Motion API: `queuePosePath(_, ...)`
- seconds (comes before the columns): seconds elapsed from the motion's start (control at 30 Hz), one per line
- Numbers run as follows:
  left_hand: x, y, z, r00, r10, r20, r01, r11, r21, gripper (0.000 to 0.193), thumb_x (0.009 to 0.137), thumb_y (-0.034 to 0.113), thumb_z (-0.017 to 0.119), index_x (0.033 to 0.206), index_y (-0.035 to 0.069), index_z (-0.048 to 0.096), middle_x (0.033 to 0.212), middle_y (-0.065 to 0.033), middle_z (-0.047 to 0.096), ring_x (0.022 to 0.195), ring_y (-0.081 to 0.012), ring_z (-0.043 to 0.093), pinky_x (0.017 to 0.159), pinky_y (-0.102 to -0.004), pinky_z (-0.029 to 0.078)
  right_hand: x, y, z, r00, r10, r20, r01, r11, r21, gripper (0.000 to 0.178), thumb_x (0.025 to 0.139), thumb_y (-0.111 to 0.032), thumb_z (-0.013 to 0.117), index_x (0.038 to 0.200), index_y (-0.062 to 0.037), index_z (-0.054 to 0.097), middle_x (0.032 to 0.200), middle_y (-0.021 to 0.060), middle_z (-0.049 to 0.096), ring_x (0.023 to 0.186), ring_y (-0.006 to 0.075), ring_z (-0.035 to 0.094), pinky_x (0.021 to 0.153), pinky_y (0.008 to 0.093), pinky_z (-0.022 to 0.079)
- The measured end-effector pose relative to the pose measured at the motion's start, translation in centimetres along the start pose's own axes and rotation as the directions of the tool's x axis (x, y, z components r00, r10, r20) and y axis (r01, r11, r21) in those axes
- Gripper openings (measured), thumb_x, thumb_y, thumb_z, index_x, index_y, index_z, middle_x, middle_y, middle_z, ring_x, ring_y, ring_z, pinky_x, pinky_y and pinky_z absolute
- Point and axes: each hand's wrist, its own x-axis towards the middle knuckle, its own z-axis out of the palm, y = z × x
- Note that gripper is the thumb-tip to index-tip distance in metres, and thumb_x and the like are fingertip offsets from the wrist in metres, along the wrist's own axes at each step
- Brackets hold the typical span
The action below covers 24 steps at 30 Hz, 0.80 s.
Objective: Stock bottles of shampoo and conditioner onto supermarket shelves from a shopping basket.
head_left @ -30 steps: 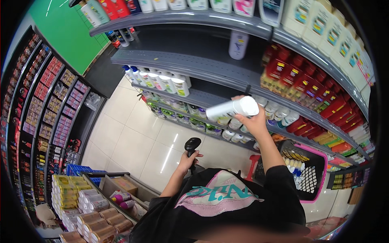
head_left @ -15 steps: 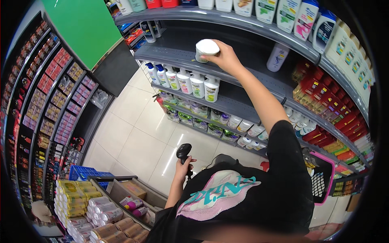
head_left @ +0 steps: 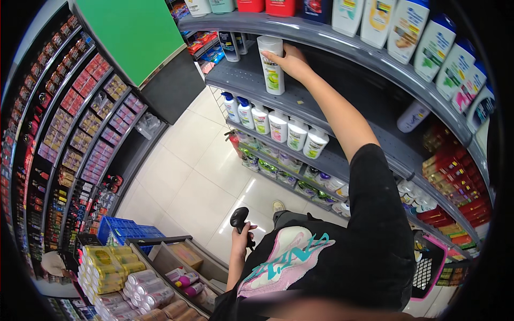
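My right hand point(head_left: 288, 61) is wrapped around a white shampoo bottle point(head_left: 273, 80) with a green picture on its label. The bottle is upright at the front of a dark grey shelf point(head_left: 318, 107); whether its base touches the shelf I cannot tell. Down by my left side, my left hand point(head_left: 244, 235) grips the handle of a black handheld scanner point(head_left: 239, 216). Behind the bottle, dark bottles point(head_left: 229, 46) stand at the shelf's left end. A pale lilac bottle point(head_left: 413, 116) stands farther right on the same shelf.
Above is a shelf edge point(head_left: 310, 27) lined with bottles; pump bottles point(head_left: 278, 125) fill the shelf below. A cart with bottles point(head_left: 187, 280) and a blue crate point(head_left: 128, 230) is at lower left, beside stacked cans point(head_left: 104, 267). A pink-rimmed basket point(head_left: 444, 257) is at right.
My right hand has brought the bottle to the shelf's left part and turned it upright, its label now showing. My view has shifted; the left hand still holds the scanner.
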Motion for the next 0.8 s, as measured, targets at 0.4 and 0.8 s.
queuePosePath(0.4, 11.7, 7.1, 2.2, 0.997, 0.005, 0.071, -0.008, 0.999, 0.051, 0.032, 0.094, 0.026, 0.067, 0.111, 0.000, 0.057, 0.091, -0.0118, 0.074, 0.060, -0.0100, 0.057, 0.053, -0.0255, 0.047, -2.0, 7.1, 2.1, 0.916, 0.109, 0.386, -0.114, 0.993, -0.010, 0.064, 0.079, -0.045, 0.079, 0.115, 0.0055, 0.063, 0.094, 0.0214, 0.073, 0.068, 0.0221, 0.072, 0.068, 0.0334, 0.059)
queuePosePath(0.8, 19.6, 12.4, 4.0, 0.939, -0.055, 0.340, -0.007, 0.984, 0.180, 0.039, 0.092, 0.029, 0.070, 0.114, -0.001, 0.056, 0.093, -0.0115, 0.073, 0.061, -0.0090, 0.057, 0.058, -0.0230, 0.046, 1.5, 5.6, 7.7, 0.918, 0.157, 0.363, -0.123, 0.986, -0.114, 0.067, 0.078, -0.047, 0.080, 0.118, 0.0046, 0.063, 0.085, 0.0183, 0.071, 0.071, 0.0259, 0.069, 0.069, 0.0371, 0.055)
